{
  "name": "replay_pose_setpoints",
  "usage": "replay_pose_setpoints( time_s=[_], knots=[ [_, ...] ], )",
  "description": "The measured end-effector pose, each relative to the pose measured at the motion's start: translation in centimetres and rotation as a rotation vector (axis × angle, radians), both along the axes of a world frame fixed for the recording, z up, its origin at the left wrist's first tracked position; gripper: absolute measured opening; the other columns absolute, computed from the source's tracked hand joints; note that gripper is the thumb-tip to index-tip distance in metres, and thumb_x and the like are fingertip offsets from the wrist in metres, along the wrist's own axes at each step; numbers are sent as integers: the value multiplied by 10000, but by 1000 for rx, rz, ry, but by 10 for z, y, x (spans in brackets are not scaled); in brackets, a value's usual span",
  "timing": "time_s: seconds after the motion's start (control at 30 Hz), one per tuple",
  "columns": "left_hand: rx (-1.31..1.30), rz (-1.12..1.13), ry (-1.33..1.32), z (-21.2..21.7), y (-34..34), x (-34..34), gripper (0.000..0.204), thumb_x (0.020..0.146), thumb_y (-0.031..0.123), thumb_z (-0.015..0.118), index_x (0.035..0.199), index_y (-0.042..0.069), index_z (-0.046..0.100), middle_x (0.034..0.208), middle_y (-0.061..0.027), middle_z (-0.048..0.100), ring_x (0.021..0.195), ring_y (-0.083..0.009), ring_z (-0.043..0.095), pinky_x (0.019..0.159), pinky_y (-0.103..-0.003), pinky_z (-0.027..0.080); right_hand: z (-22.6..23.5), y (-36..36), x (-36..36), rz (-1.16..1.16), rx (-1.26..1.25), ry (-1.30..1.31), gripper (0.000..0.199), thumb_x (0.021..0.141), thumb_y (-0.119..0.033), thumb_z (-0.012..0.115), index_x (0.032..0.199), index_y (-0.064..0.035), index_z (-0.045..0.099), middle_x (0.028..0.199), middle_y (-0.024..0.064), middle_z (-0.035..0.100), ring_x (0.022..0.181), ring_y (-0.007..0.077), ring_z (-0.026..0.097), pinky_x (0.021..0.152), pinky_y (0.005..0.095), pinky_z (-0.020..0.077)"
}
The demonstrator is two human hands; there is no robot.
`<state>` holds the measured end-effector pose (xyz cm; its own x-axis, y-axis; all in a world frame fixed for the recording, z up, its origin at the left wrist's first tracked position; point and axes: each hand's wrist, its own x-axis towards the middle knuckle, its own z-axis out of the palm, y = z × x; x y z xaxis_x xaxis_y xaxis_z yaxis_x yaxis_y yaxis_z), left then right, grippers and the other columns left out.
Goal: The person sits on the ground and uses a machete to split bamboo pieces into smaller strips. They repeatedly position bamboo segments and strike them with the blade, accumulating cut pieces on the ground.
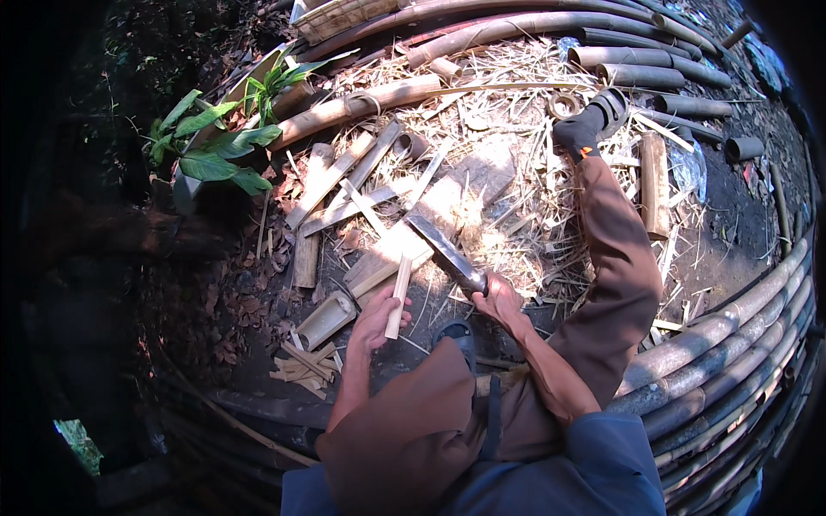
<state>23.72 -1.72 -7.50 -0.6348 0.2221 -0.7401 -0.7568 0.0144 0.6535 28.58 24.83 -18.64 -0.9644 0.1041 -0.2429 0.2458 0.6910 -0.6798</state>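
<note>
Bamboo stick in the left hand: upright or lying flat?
Upright. The bamboo stick stands on end, gripped low by the left hand; the right hand holds a blade near its top.

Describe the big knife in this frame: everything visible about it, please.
The knife is a long, broad chopping blade of dark, dull metal with a squared tip and a dark handle. The right hand grips the handle; the blade slants up and left over a pale wooden block. Its edge lies close to the thin bamboo strip that the left hand holds upright; whether they touch cannot be told.
</note>
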Motion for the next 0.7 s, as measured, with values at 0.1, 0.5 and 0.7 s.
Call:
replay_pose_setpoints(
  time_s=[0.1,0.5,0.7],
  knots=[
    [14,-92,-12,-12,-10,-13,397,939,39,413,1333,-12,428,896,-83,532,642,-127,594,497,-228,507,27,-2,1,-55,-64,-68,389,805,-368,622,1054,-78,552,696,220,627,692,439,633,670,515,491],
    [195,202,16,12,-5,-60,402,994,168,470,1239,-150,443,1089,-268,599,954,-337,661,845,-377,586,48,-20,18,91,-145,-177,510,947,-522,479,1040,-22,512,720,291,625,749,495,630,668,554,495],
    [-119,516,456,-10,5,-38,437,991,175,473,1160,-228,480,1181,-332,570,1064,-375,632,905,-389,561,75,-29,7,129,-223,-187,483,953,-487,493,1019,-9,522,741,295,626,745,487,628,666,547,490]
  ],
)
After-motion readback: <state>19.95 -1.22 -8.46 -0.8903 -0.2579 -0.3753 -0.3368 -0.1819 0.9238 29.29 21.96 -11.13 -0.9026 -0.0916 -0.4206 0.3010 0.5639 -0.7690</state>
